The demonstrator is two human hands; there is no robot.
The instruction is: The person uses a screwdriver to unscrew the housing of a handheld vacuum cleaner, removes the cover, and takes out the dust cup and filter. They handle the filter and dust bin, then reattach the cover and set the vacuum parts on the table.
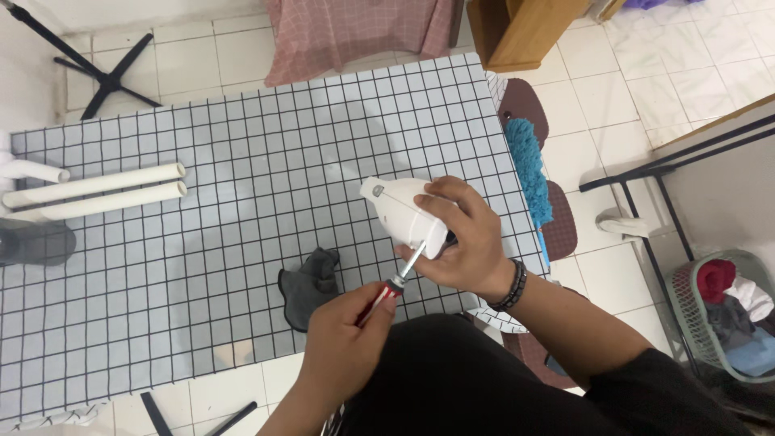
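Fingers of the left hand (343, 331) wrap a red-handled screwdriver (393, 288), its shaft angled toward one o'clock into the underside of a white plastic appliance housing (401, 211). Right hand (462, 241), at three o'clock of the screwdriver tip, clasps that housing above the checked tablecloth (202, 178). Dark grey cloth (311, 282) lies at nine o'clock. Farther off, at ten o'clock, rest white pipes (97, 190).

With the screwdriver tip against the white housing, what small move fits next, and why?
Probably turn the screwdriver in place: the left hand grips its red handle, its tip sits against the white housing, which the right hand steadies above the table.
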